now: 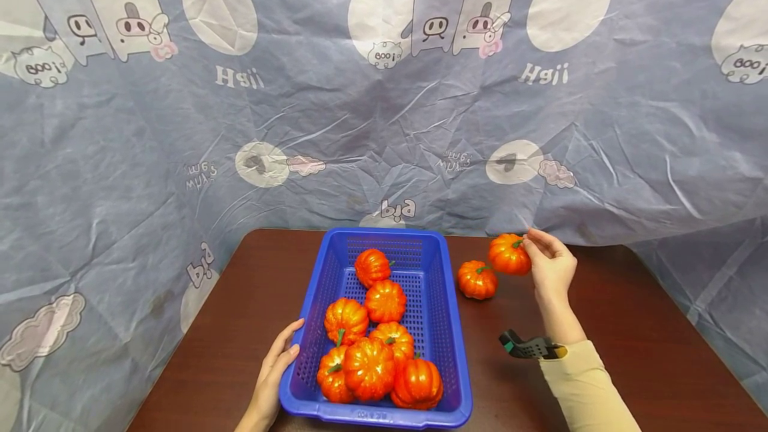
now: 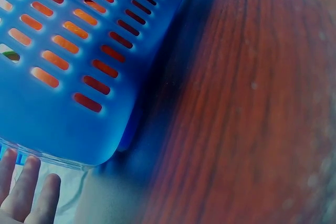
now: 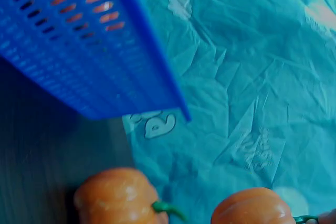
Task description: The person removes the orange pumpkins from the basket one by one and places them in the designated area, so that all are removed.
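Observation:
My right hand (image 1: 551,267) pinches a small orange pumpkin (image 1: 510,255) by its green stem, right of the basket. In the right wrist view that pumpkin (image 3: 254,208) shows at the bottom edge, fingertips at its stem. A second pumpkin (image 1: 477,280) stands on the table just left of the held one. My left hand (image 1: 273,372) lies against the left side of a blue plastic basket (image 1: 454,325), its fingers fairly straight. Several more pumpkins sit inside the basket, among them a large one (image 1: 369,369) near the front. Slots in the basket wall (image 2: 68,82) show orange in the left wrist view.
The dark brown wooden table (image 1: 228,325) extends on both sides of the basket. Behind it hangs a wrinkled grey-blue cloth (image 1: 372,132) with cartoon prints. A black wrist camera mount (image 1: 531,347) sticks out from my right wrist, above the table.

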A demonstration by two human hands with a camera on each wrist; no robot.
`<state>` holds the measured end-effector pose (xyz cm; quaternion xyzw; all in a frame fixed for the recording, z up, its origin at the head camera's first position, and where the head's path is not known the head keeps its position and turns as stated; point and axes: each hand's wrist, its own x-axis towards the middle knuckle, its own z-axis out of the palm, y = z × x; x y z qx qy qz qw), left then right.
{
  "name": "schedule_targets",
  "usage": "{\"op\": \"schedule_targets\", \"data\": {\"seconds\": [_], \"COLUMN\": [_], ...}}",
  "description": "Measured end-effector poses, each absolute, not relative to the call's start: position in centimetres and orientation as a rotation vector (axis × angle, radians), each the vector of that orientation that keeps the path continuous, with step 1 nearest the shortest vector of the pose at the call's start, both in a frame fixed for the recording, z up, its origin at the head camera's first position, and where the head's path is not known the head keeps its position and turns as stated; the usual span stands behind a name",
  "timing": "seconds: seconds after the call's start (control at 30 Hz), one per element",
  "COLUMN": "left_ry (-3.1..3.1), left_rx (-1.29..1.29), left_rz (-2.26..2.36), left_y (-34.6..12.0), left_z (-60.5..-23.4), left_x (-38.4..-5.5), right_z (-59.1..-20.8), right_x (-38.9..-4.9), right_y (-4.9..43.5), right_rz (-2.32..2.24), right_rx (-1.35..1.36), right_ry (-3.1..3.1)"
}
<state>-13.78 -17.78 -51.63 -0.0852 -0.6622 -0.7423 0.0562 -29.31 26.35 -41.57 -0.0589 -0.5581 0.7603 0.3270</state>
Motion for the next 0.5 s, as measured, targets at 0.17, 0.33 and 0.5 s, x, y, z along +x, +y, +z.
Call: {"op": "schedule_targets", "data": {"seconds": [0.17,0.33,0.5], "left_ry": [-2.000,-2.004,-2.007], "left_rx": [-0.279,-0.297,-0.328], "left_rz": [-2.265,-2.260,-2.251], "left_y": [-17.8,-17.9,-17.9], "left_z": [-51.7,-51.7,-51.7], "left_x": [-13.8,-13.9,-13.9], "right_z": [-43.0,-44.4,-45.8], "right_x": [-29.7,-30.0,-30.2], "right_y": [27.6,28.6,29.1], "right_rz": [1.958,1.940,1.940], "right_rx": [-0.233,-0.300,-0.379], "right_ry": [-1.429,-1.433,-1.463]}}
